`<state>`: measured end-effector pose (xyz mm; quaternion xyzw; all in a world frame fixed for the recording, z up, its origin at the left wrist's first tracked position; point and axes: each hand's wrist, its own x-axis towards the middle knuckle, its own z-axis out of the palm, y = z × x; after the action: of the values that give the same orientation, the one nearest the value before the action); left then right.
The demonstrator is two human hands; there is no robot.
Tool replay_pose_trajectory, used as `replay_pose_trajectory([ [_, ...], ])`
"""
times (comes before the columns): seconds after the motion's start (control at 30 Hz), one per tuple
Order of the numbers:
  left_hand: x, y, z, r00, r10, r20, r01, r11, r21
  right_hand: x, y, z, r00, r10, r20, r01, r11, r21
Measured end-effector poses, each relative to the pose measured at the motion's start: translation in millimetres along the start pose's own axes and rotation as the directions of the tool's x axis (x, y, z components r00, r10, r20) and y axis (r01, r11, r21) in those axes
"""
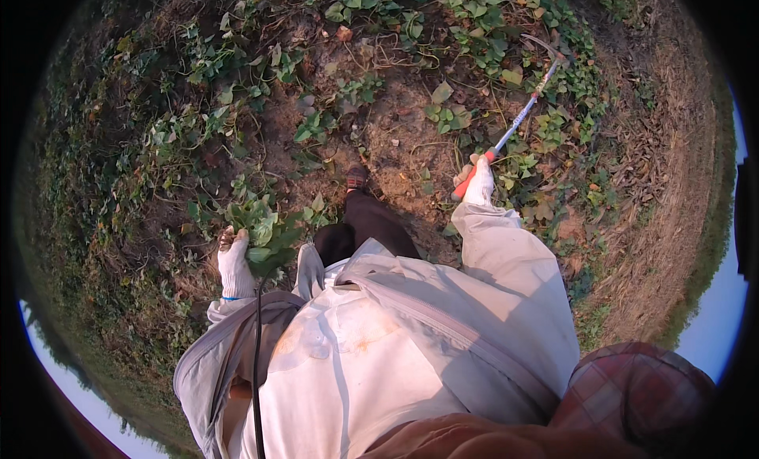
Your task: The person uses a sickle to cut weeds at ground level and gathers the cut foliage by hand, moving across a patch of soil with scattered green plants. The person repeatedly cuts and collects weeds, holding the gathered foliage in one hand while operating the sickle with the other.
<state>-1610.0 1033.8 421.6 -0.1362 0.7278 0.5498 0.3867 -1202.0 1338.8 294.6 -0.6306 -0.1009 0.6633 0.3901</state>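
Observation:
My right hand (pixel 479 180), in a white knit glove, is closed around the red grip of a sickle (pixel 514 127). The sickle's metal shaft points up and to the right, and its curved blade lies over green vine leaves at the upper right. At the left, my gloved left hand (pixel 235 258) grips a bunch of green leafy stems (pixel 267 236) beside my hip; the glove's fingers look soiled. Part of that hand's grip is hidden by the leaves.
Creeping vines (pixel 219 115) cover much of the soil, with bare reddish-brown earth (pixel 391 144) between them. My shoe (pixel 357 177) stands on this ground. Dry stalks and husks (pixel 646 156) lie along the right. A black cable (pixel 258 364) hangs down my open jacket.

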Motion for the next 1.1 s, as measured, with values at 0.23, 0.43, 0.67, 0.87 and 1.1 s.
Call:
replay_pose_trajectory([
  [0.23, -6, 1, -5, 0.998, -0.026, 0.058, 0.031, 0.996, -0.084, -39, 125, 90, 0.711, 0.684, 0.165, -0.637, 0.725, -0.264],
  [0.43, -13, 3, 1, 0.998, -0.04, 0.044, 0.04, 0.999, -0.015, -141, 123, 7, 0.565, 0.797, 0.216, -0.369, 0.478, -0.798],
  [0.67, -7, -4, 1, 1.0, -0.016, -0.011, 0.015, 0.996, -0.091, -53, 47, 93, 0.89, 0.385, 0.243, -0.062, 0.633, -0.772],
  [0.87, -19, -1, 10, 0.998, -0.05, 0.037, 0.052, 0.998, -0.044, -14, 46, 31, 0.942, 0.334, -0.017, -0.125, 0.304, -0.944],
  [1.1, -9, 1, 13, 0.998, -0.049, 0.029, 0.05, 0.998, -0.041, -173, 19, -155, 0.858, 0.439, -0.268, -0.297, -0.002, -0.955],
])
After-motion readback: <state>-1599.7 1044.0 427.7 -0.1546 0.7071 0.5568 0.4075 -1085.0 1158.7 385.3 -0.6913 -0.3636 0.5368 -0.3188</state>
